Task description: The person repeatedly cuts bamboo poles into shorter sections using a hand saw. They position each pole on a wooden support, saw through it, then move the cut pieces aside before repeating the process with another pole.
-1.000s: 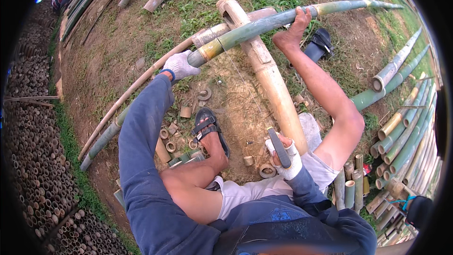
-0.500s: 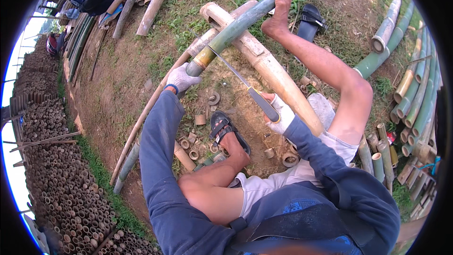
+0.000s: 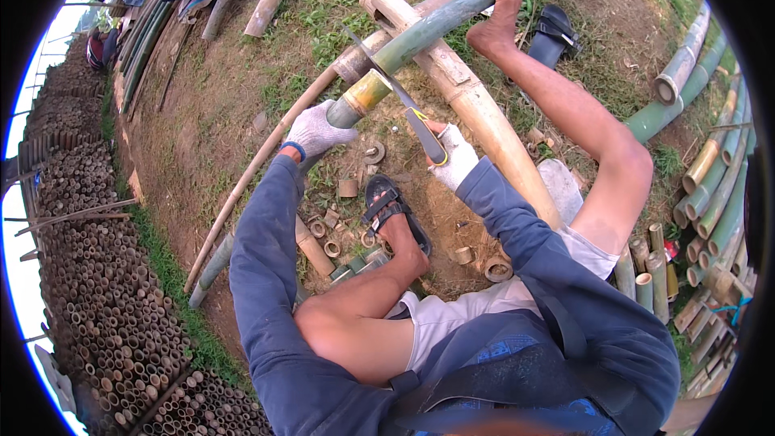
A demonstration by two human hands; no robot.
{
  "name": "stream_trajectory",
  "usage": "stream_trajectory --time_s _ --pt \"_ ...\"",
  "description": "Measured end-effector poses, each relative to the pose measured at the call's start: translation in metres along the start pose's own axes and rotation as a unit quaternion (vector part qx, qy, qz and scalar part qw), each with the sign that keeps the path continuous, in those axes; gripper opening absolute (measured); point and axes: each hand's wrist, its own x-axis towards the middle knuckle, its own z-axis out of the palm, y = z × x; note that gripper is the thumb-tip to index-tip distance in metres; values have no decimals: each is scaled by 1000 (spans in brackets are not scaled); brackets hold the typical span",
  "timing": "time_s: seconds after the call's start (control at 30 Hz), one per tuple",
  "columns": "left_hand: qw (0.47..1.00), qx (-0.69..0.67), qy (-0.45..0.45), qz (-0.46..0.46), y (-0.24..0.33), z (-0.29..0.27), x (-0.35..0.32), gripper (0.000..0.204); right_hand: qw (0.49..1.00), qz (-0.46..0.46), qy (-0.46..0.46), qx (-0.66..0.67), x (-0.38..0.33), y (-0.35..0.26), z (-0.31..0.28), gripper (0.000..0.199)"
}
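My left hand (image 3: 320, 128), in a pale knitted glove, is wrapped round the short end piece (image 3: 361, 97) of a green bamboo pole (image 3: 448, 23). A handsaw (image 3: 404, 99) with a dark, yellow-edged handle is gripped in my gloved right hand (image 3: 458, 157). Its blade runs through the cut between end piece and pole, and a pale cut face shows there. Whether any fibre still joins the two I cannot tell. The pole rests across a thick, dry bamboo support (image 3: 484, 117), and my bare foot (image 3: 496, 20) presses on it.
Bamboo offcuts and rings (image 3: 347, 187) lie round my sandalled foot (image 3: 391, 210). A loose black sandal (image 3: 553, 36) sits beyond my bare foot. Bamboo poles (image 3: 718, 169) are piled at the right; stacked cut pieces (image 3: 121, 323) fill the left. A long thin pole (image 3: 258, 169) slants along my left arm.
The saw has moved up and to the left through the cut, with more blade now past the pole's far side. A pale gap has opened between end piece and pole.
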Motion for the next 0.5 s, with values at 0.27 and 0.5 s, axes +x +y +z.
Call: stream_trajectory --time_s 0.27,0.5 --pt "994 -53 -59 76 38 10 -72 88 857 22 -218 -466 -58 22 -20 79" --pt "982 -29 -166 88 71 54 -132 89 983 -67 -168 -10 -23 -10 -4 106"
